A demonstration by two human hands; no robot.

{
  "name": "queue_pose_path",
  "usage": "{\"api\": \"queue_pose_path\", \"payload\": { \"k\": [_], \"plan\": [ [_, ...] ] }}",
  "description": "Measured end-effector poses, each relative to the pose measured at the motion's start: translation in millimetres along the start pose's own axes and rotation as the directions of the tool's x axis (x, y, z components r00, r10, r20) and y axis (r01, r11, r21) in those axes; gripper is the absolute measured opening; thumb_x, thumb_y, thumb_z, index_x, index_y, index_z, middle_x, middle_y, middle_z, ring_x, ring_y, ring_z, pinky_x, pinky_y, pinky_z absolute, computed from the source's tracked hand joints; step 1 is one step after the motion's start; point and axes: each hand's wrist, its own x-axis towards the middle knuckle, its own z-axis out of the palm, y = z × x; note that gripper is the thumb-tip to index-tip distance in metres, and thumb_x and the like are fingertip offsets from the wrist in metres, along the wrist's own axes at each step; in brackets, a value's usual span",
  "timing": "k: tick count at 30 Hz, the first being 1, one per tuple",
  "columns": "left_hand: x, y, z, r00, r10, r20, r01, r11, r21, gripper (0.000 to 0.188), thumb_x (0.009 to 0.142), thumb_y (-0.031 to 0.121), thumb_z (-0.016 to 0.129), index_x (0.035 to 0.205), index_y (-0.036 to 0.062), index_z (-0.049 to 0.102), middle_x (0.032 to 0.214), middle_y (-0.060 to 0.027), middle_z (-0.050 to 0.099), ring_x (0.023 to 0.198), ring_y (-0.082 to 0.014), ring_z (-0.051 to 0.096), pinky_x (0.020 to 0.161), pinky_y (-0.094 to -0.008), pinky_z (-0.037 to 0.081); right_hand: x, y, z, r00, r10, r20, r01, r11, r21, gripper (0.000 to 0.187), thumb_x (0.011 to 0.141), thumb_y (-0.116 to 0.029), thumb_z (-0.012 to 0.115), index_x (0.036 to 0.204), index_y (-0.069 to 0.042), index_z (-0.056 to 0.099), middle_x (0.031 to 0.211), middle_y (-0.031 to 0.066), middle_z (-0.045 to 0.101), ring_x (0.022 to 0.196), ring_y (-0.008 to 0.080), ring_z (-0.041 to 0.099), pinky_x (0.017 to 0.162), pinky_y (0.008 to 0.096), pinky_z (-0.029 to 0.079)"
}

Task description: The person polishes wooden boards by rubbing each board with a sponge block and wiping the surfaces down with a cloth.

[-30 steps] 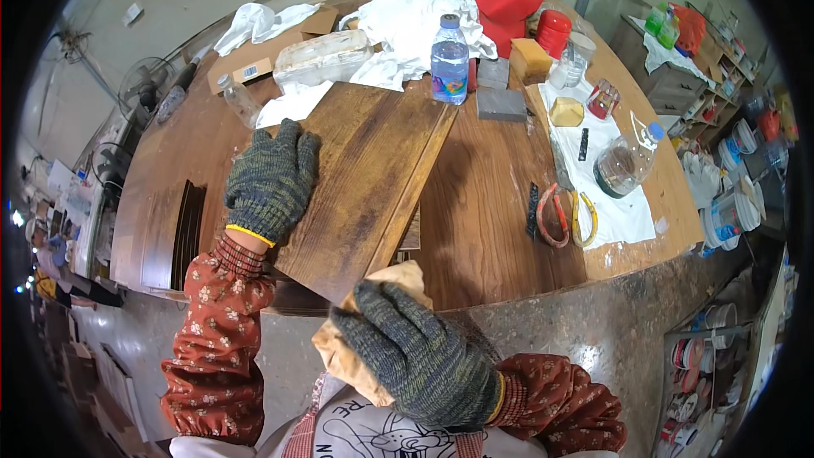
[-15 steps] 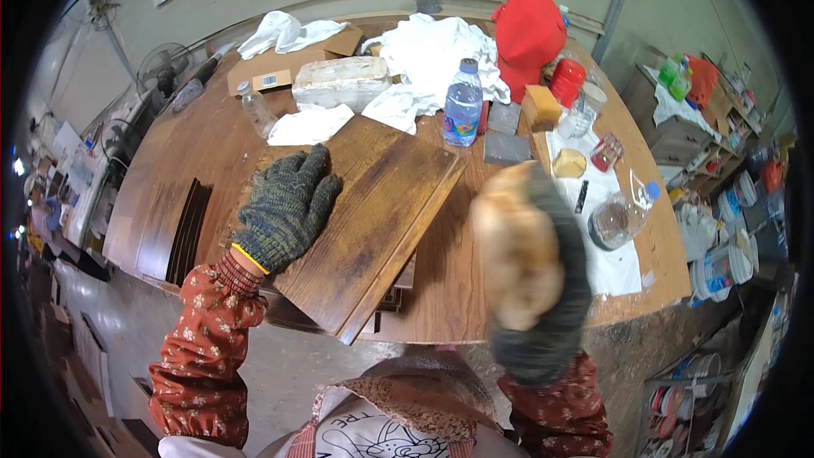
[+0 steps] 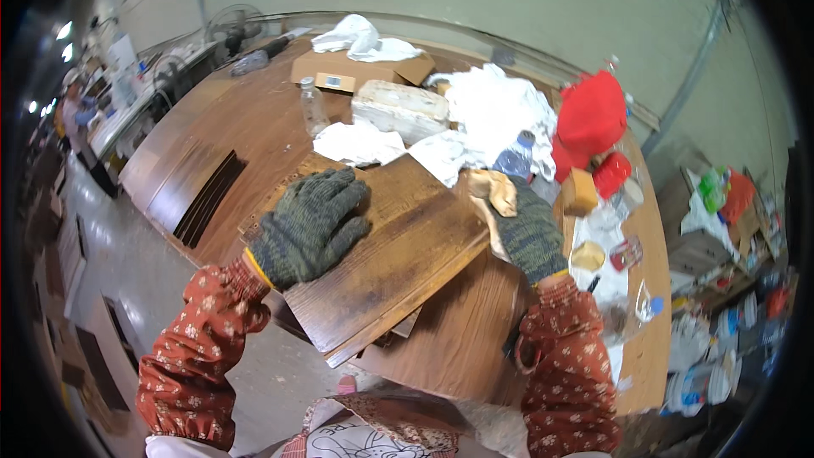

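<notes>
Panel: the brown wooden panel (image 3: 398,246) is laid askew on the bench (image 3: 462,335), with its near corner projecting past the edge; more boards (image 3: 404,327) are partly covered by it.
Left hand: the gloved left hand (image 3: 314,225) is rested flat on the panel, fingers slightly spread, nothing gripped.
Right hand: a tan cloth (image 3: 494,195) is held in the fingers of the gloved right hand (image 3: 532,225), just beside the panel's right corner (whether contact is made cannot be told).
Done: brown tone is seen over most of the exposed face; how much is owed to the cloth cannot be told.
Left: amber patches and dark streaks are unevenly distributed, so wiping is judged unfinished; the part under the left hand is hidden.
Stack: dark boards (image 3: 209,203) are set at the bench's left; whether these are finished cannot be told.
</notes>
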Motion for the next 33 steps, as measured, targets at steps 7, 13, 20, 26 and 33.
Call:
{"api": "queue_pose_path", "payload": {
  "k": [7, 13, 20, 26, 33],
  "plan": [
    [-111, 107, -5, 0.387, -0.887, -0.250, 0.673, 0.457, -0.581, 0.033, 0.094, 0.017, 0.068, 0.120, -0.0014, 0.062, 0.094, -0.0125, 0.069, 0.079, -0.0252, 0.069, 0.085, -0.0398, 0.056, -32, 73, 48, 0.896, 0.441, 0.047, -0.387, 0.726, 0.568, 0.043, 0.098, -0.020, 0.057, 0.135, -0.001, 0.050, 0.130, 0.0161, 0.058, 0.118, 0.0247, 0.059, 0.097, 0.0343, 0.049],
    [-108, 147, 16, 0.292, -0.887, 0.358, 0.306, -0.268, -0.914, 0.050, 0.091, 0.020, 0.072, 0.127, -0.0059, 0.049, 0.095, -0.0199, 0.066, 0.059, -0.0289, 0.068, 0.054, -0.0396, 0.061, -36, -10, 32, 0.777, 0.281, 0.564, -0.596, 0.037, 0.802, 0.032, 0.092, -0.016, 0.060, 0.122, -0.006, 0.058, 0.108, 0.0064, 0.068, 0.097, 0.0191, 0.067, 0.079, 0.0351, 0.055],
    [-123, 64, -11, 0.202, -0.959, 0.199, 0.241, -0.149, -0.959, 0.053, 0.087, 0.021, 0.070, 0.130, -0.0045, 0.053, 0.085, -0.0105, 0.067, 0.054, -0.0187, 0.066, 0.046, -0.0266, 0.056, -11, -90, -61, 0.896, -0.226, 0.381, -0.086, 0.755, 0.650, 0.016, 0.089, -0.019, 0.061, 0.102, -0.011, 0.067, 0.094, 0.0096, 0.067, 0.083, 0.0268, 0.067, 0.074, 0.0374, 0.054],
    [-130, 35, -12, 0.321, -0.907, 0.274, 0.265, -0.192, -0.945, 0.049, 0.087, 0.015, 0.070, 0.129, -0.0052, 0.057, 0.091, -0.0094, 0.068, 0.050, -0.0158, 0.063, 0.042, -0.0254, 0.052, -10, -125, -26, 0.860, -0.493, 0.134, 0.283, 0.678, 0.679, 0.038, 0.088, -0.013, 0.063, 0.126, -0.008, 0.061, 0.114, 0.0138, 0.068, 0.095, 0.0250, 0.068, 0.080, 0.0394, 0.055],
    [-140, -4, -17, 0.390, -0.860, 0.328, 0.274, -0.232, -0.933, 0.040, 0.087, 0.012, 0.071, 0.121, -0.0046, 0.063, 0.087, -0.0064, 0.068, 0.053, -0.0142, 0.063, 0.047, -0.0260, 0.052, 25, -25, 24, 0.927, 0.041, 0.373, -0.328, 0.574, 0.751, 0.017, 0.096, -0.013, 0.058, 0.100, -0.001, 0.069, 0.103, 0.0115, 0.069, 0.098, 0.0233, 0.065, 0.087, 0.0340, 0.052]
  ]
}}
